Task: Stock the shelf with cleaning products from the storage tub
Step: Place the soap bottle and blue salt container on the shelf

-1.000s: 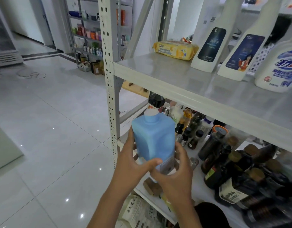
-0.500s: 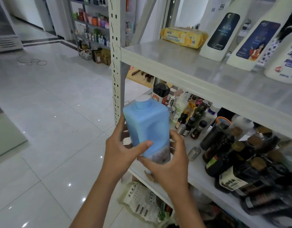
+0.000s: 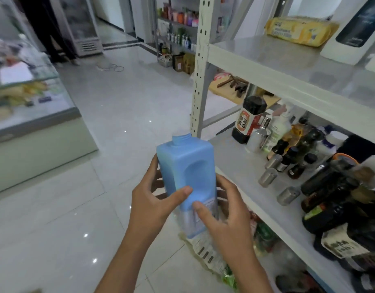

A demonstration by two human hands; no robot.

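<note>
Nearest the camera, the left hand [image 3: 152,199] and the right hand [image 3: 229,210] both grip a light blue rectangular plastic bottle [image 3: 186,172]. The left thumb lies across the bottle's front face, with the fingers curled behind its left side. The right thumb presses on the pale label at the lower front, with the fingers wrapped round the right side. The bottle is held in the air, close to upright, threaded neck uppermost. It is above the glossy white tiled floor [image 3: 87,166] and just beside the front left corner of the middle board [image 3: 241,166] of a white metal shelving unit [image 3: 288,89].

Below the hands, a printed plastic bag [image 3: 205,250] is partly visible. On the middle board stand small steel shakers [image 3: 267,177], dark glass bottles [image 3: 330,197] and a black-capped sauce bottle [image 3: 249,121]. A perforated white upright post [image 3: 200,70] rises behind the blue bottle. The upper board [image 3: 267,60] carries a yellow wrapped pack [image 3: 298,31]. Farther left stands a glass display counter [image 3: 34,106].
</note>
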